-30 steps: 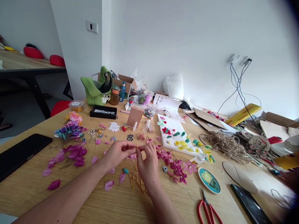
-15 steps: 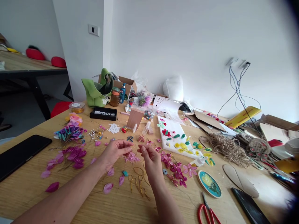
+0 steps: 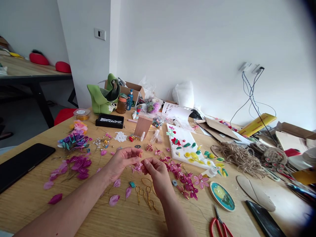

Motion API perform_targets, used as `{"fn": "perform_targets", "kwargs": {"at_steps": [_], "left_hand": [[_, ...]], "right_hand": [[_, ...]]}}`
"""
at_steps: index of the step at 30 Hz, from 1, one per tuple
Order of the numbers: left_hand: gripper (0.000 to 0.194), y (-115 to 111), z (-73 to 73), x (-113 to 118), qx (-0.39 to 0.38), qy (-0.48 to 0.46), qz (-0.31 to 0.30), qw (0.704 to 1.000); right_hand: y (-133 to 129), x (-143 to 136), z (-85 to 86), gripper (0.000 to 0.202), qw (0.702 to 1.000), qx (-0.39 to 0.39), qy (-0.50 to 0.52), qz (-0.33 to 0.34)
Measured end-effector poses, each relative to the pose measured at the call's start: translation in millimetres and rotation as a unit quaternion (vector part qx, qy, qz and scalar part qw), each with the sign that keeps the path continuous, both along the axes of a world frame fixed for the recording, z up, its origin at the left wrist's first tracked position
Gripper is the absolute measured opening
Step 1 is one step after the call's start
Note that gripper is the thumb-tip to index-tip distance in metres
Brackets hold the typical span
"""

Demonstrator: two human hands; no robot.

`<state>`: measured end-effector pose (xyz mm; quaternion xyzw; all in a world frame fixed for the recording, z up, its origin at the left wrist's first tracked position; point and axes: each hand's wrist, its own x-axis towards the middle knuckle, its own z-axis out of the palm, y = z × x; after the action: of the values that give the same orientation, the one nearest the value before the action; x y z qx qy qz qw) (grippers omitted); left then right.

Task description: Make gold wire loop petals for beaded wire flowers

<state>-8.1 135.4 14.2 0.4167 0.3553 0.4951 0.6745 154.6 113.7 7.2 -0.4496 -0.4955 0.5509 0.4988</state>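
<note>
My left hand (image 3: 122, 163) pinches a thin gold wire (image 3: 140, 154) between thumb and fingertips. Close beside it, my right hand (image 3: 157, 171) has its thumb and fingers pressed together on what looks like the same wire; the far end is too fine to follow. Below the hands lie bent gold wire loops (image 3: 148, 190), a small teal piece (image 3: 132, 184) and loose pink petals (image 3: 114, 200). Behind the fingers is a partly hidden pile of pink slivers (image 3: 135, 168). Dark pink wire flowers (image 3: 187, 181) rest right of my right hand.
Red-handled pliers (image 3: 217, 223) and a round painted hoop (image 3: 222, 196) lie at the right front. A phone (image 3: 24, 163) is at the left, near purple petals (image 3: 79, 164). Farther back stand a wooden block (image 3: 143, 126), a black tray (image 3: 109, 121) and a green bag (image 3: 100, 98).
My right hand has moved left and slightly down, bringing its fingertips close to those of my left hand. The left hand has stayed nearly in place.
</note>
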Motion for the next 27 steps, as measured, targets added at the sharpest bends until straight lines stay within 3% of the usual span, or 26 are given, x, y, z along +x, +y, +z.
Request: {"fn": "perform_targets", "kwargs": {"at_steps": [12,18,27], "left_hand": [[0.054,-1.2,-1.2,-1.9,0.004,-0.038,-0.082,0.996],[0.045,-0.5,-2.8,-1.7,0.012,-0.039,-0.075,0.996],[0.040,0.3,-1.4,-1.7,0.000,-0.049,-0.076,0.996]], "right_hand": [[-3.7,-1.2,2.7,0.036,0.999,-0.007,0.031,0.042],[-3.1,-1.2,2.4,0.037,0.999,-0.009,0.025,0.031],[-2.9,0.2,0.1,0.035,0.995,-0.024,0.066,0.065]]}}
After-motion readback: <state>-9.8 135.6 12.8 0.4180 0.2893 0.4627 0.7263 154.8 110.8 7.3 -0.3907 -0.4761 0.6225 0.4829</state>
